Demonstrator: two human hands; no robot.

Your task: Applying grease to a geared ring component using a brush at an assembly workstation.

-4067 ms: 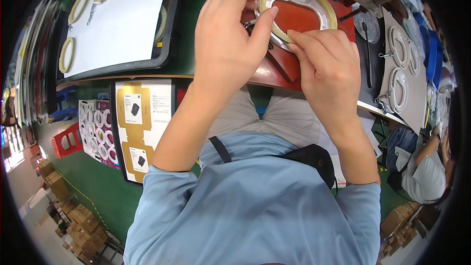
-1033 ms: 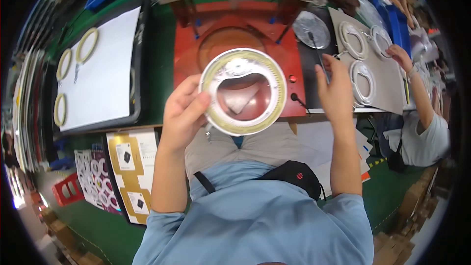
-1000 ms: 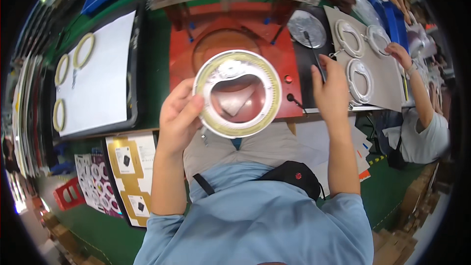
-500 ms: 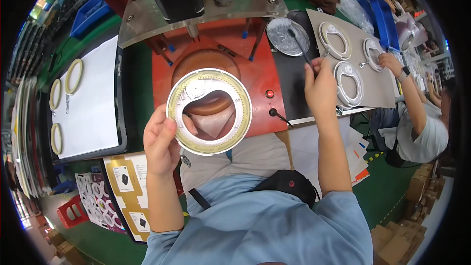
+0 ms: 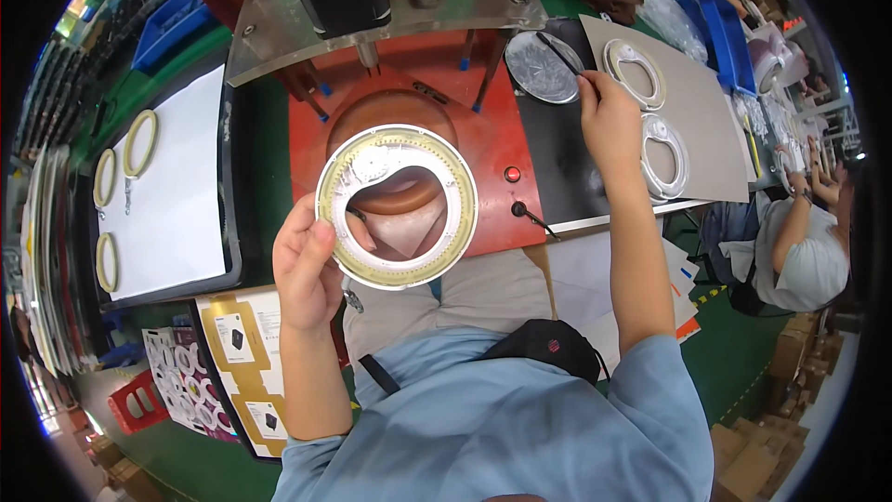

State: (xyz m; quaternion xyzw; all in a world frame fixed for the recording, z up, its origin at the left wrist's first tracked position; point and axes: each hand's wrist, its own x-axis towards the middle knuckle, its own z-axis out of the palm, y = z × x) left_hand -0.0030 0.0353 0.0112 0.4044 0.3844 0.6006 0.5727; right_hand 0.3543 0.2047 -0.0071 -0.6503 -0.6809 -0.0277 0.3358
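My left hand [image 5: 309, 270] is closed on the left edge of a white ring-shaped housing [image 5: 452, 144], thumb on the near face and fingertips showing through the opening. The housing has a yellowish band with small dots around its rim and a short cable with a connector [image 5: 352, 300] hanging below. My right hand [image 5: 613, 121] pinches a thin black brush [image 5: 563, 57] near its lower end. The far end of the brush lies over a round shallow dish [image 5: 548, 85] smeared with whitish paste; whether it touches the paste I cannot tell.
A red press base [image 5: 502, 214] with a brown round pad [image 5: 344, 121] stands ahead under a clear plate [image 5: 255, 51]. Two white ring housings [image 5: 662, 93] lie on a grey board [image 5: 711, 149] at right. Yellowish rings [image 5: 139, 144] rest on a white sheet [image 5: 186, 214] at left. A co-worker [image 5: 804, 232] sits at right.
My right hand has shifted slightly, and the brush's far end has swung toward the far rim of the dish. The co-worker's hand has withdrawn, and one ring housing has left the grey board.
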